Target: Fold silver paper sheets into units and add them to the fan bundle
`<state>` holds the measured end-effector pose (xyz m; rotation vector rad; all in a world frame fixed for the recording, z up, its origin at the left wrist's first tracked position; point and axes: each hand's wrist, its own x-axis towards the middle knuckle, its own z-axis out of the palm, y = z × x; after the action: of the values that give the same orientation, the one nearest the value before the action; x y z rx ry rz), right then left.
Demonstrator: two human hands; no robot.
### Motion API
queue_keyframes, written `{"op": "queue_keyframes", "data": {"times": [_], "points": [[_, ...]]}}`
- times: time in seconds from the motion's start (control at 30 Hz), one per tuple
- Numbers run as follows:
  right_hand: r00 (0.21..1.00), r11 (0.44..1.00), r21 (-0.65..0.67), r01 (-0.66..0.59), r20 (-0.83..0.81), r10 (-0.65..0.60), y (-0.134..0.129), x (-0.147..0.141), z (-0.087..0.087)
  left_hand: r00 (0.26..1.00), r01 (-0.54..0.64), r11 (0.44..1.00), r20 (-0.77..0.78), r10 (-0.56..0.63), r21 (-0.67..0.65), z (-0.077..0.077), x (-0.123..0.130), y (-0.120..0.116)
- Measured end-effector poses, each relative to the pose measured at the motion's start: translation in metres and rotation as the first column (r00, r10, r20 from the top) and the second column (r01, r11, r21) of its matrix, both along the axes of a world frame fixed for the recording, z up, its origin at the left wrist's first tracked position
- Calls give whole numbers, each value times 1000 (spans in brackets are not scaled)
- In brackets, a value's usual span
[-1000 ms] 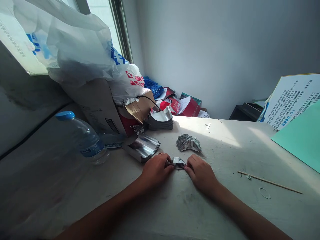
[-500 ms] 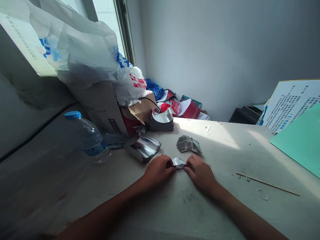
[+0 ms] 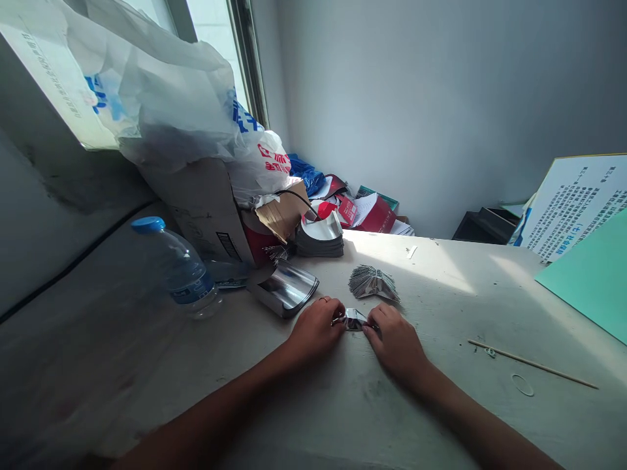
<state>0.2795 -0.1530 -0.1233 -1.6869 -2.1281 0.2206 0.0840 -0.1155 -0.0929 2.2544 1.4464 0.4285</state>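
My left hand (image 3: 315,334) and my right hand (image 3: 394,343) meet on the pale table (image 3: 441,418), pinching a small folded piece of silver foil packaging (image 3: 353,319) from both sides. Its ends are hidden by my fingers. Just beyond my hands lies a fan-shaped bundle of folded silver foil pieces (image 3: 373,283), which neither hand touches. To the left of my left hand, a curved stack of silver foil strips (image 3: 283,287) rests on the table.
A second foil stack (image 3: 319,239) and a plastic water bottle (image 3: 183,269) stand at the back left, beside a cardboard box (image 3: 206,215) and white plastic bag (image 3: 166,85). A wooden skewer (image 3: 531,363), rubber band (image 3: 522,385), green card (image 3: 588,277) and printed sheet (image 3: 573,209) lie right.
My hands stay together on the foil piece, with their fingers shifting slightly on it. The whole scene has drifted a little to the right in view as my head moves.
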Motion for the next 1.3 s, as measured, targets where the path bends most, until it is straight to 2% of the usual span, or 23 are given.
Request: {"op": "queue_keyframes", "data": {"times": [0.17, 0.4, 0.63, 0.8, 0.97, 1.13, 1.3], "points": [[1000, 1000, 21, -7, -10, 7, 2, 1, -3, 996, 90, 996, -25, -90, -4, -5, -1, 9], [997, 1000, 7, 30, -67, -29, 5, 0, -4, 998, 66, 998, -7, -66, -4, -6, 2, 13], [996, 999, -30, 14, -84, -17, 4, 0, 1, 988, 39, 994, 154, -23, -100, -10, -6, 18], [990, 999, -32, -20, -140, 16, 4, 3, -1, 936, 158, 968, 343, -84, -194, -14, -11, 16], [983, 998, -20, -67, -175, 62, 4, 8, -2, 884, 248, 953, 443, -149, -175, -16, -8, 13], [986, 993, -57, -101, -141, 92, 5, 12, -1, 888, 290, 942, 414, -199, -170, -12, -7, 11], [986, 992, -77, -101, -142, 89, 5, 15, 1, 927, 263, 955, 311, -211, -135, -5, -7, 7]]}}
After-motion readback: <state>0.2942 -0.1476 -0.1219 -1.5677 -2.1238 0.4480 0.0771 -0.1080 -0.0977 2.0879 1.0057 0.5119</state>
